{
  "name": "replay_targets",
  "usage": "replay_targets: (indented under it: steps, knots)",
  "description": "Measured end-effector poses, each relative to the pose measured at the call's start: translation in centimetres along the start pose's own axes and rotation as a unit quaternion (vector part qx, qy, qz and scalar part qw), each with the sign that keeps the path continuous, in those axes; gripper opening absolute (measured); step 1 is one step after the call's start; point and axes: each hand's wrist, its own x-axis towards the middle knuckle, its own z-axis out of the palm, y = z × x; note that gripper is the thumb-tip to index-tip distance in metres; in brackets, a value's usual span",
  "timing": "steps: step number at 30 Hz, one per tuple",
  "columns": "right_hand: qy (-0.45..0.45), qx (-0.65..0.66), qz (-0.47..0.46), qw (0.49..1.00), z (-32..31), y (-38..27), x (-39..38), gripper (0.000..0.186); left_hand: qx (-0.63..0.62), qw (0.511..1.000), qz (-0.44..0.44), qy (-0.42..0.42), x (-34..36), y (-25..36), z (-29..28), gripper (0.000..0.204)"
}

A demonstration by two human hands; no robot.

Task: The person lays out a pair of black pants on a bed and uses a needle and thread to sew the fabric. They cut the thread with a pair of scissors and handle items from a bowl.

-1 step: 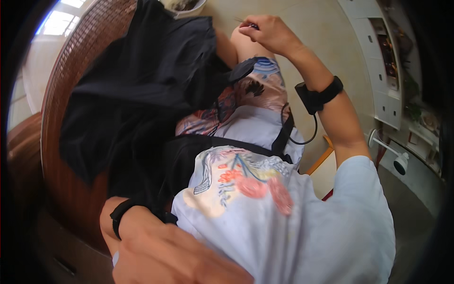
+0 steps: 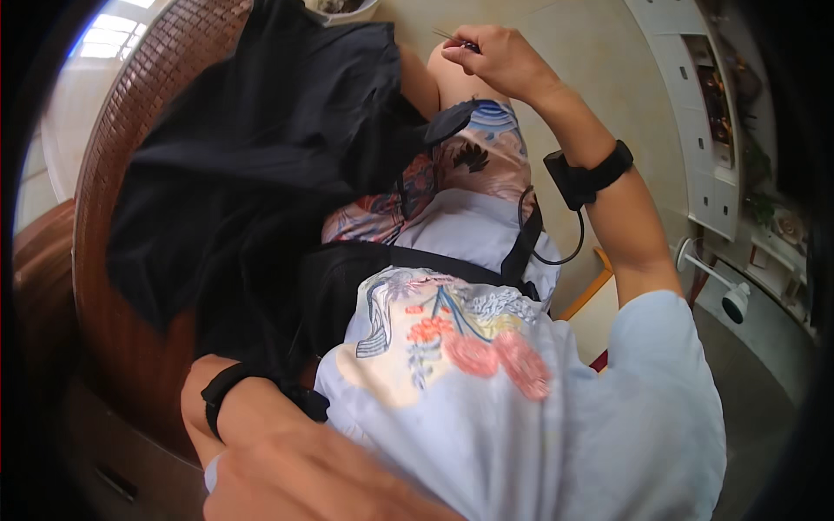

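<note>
Out past my knee, my right hand (image 2: 504,65) is closed on a small dark-handled tool (image 2: 470,47) with thin metal points sticking out to the left. Its exact kind is too small to make out. A black cloth garment (image 2: 261,148) lies spread over my left thigh and the seat beside me. My left hand (image 2: 321,473) is close to the camera at the lower edge, in front of my shirt. Its fingers are cut off from sight, so what it holds does not show.
I sit on a brown wooden seat with a woven edge (image 2: 139,95). A white bowl (image 2: 347,12) with dark contents stands on the floor beyond the garment. White drawers (image 2: 678,95) and a white lamp-like device on an arm (image 2: 736,304) are at the right.
My right hand has turned slightly, and the tool's metal points show more plainly. My left hand has shifted a little downward. The garment lies nearly as before.
</note>
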Motion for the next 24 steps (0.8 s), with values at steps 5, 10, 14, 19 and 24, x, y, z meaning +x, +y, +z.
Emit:
replay_targets:
  steps: [5, 10, 14, 19, 24]
  knots:
    - [0.009, -0.02, -0.005, 1.0, 3.2, 2.0, -1.2, 0.025, -0.037, 0.998, -0.034, 0.044, 3.5, -1.7, 0.3, 0.011]
    - [0.015, -0.01, 0.01, 1.0, 2.5, 2.6, -1.1, 0.028, -0.09, 0.995, -0.03, 0.011, 4.2, -2.5, 0.1, 0.009]
    - [-0.015, -0.001, 0.053, 0.998, 1.2, 1.7, -1.2, 0.027, -0.126, 0.99, -0.053, -0.041, 5.2, -2.6, -0.1, 0.01]
    - [0.03, -0.03, 0.007, 0.999, 1.5, 1.0, -1.2, 0.023, -0.1, 0.988, 0.007, -0.117, 4.8, -2.3, 0.7, 0.011]
    - [0.015, -0.03, 0.037, 0.999, 1.6, 1.2, -2.5, 0.022, -0.084, 0.993, -0.021, -0.077, 5.1, -3.3, 1.9, 0.012]
